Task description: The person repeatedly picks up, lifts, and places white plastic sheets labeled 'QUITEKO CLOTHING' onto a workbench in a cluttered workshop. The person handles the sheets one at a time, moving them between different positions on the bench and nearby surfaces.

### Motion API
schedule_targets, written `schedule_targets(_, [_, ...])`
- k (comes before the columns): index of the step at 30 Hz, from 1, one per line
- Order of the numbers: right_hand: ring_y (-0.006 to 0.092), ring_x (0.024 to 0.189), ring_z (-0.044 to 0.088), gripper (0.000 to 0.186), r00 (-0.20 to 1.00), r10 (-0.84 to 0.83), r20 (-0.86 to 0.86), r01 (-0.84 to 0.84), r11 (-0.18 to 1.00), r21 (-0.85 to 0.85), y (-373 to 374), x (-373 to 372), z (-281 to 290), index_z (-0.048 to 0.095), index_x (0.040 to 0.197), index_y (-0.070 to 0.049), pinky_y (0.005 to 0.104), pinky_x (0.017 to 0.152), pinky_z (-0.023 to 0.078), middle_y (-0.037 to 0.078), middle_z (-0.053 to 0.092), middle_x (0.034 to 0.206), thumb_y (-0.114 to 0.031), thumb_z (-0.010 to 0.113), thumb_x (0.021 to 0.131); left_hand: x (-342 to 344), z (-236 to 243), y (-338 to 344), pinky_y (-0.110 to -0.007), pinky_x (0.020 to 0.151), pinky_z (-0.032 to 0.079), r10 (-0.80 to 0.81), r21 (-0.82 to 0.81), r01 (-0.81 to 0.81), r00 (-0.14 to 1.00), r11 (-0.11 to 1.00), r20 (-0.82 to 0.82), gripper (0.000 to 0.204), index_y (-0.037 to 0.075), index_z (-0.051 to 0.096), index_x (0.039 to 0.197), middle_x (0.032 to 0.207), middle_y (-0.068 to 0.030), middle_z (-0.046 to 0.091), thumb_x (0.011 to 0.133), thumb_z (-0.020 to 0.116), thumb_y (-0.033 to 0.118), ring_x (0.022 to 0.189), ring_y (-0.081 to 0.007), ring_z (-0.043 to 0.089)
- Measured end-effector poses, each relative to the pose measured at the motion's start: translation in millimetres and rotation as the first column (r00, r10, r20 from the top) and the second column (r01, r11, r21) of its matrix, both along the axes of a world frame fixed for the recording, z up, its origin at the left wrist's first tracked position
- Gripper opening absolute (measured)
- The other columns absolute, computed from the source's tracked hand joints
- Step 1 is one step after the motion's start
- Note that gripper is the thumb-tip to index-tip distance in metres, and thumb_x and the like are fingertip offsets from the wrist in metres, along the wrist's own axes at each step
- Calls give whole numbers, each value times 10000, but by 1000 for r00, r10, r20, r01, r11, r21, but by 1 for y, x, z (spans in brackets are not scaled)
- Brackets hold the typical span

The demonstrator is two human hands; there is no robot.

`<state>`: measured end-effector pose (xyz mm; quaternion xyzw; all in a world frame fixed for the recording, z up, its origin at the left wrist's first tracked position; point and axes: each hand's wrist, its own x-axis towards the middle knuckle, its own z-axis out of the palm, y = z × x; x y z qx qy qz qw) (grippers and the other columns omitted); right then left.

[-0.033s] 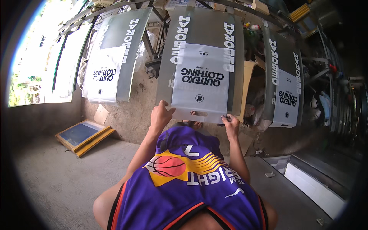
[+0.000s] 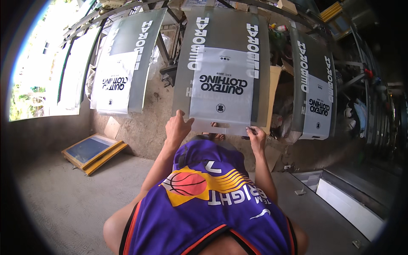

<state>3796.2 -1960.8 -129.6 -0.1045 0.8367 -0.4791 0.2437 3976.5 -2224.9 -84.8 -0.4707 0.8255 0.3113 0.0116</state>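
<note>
A white plastic bag with black print and a cut-out handle slot lies flat on the middle grey printing board. Its handle end hangs over the board's near edge. My left hand is at the bag's near left corner, thumb on the plastic and index finger against the board; its other fingers are partly hidden. At the near right corner, my right hand pinches the bag between thumb and fingers. Bare toes show under the handle slot.
Similar boards with white printed bags stand on either side, one at the left and one at the right. A wooden-framed screen lies on the concrete floor at left. Metal frame bars run behind the boards. A long white panel lies at lower right.
</note>
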Motion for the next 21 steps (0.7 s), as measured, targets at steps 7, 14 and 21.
schedule_targets(7, [139,646,653,287,989,-151,0,151,987,-63,44,-14,5,675,874,44,298,617,493,82,680,687,-240,658,908,-63,14,21,-454,693,522,-225,23,228,970,973,-92,339,18,638,974,738,-200,683,827,706,316,754,-375,675])
schedule_targets(14, [149,711,648,250,950,-286,-125,280,958,-64,137,-74,-1,672,973,39,315,630,489,98,692,793,-204,651,918,-149,2,107,-411,672,527,-430,77,454,877,888,-216,294,10,657,964,740,-162,694,839,685,275,719,-341,681])
schedule_targets(21, [141,760,629,198,898,-426,-112,395,891,-224,293,-174,-53,657,953,29,289,673,487,79,672,826,-166,646,919,-248,-15,242,-337,630,523,-412,392,548,827,738,-382,294,-16,689,996,825,-144,707,873,641,246,677,-215,686])
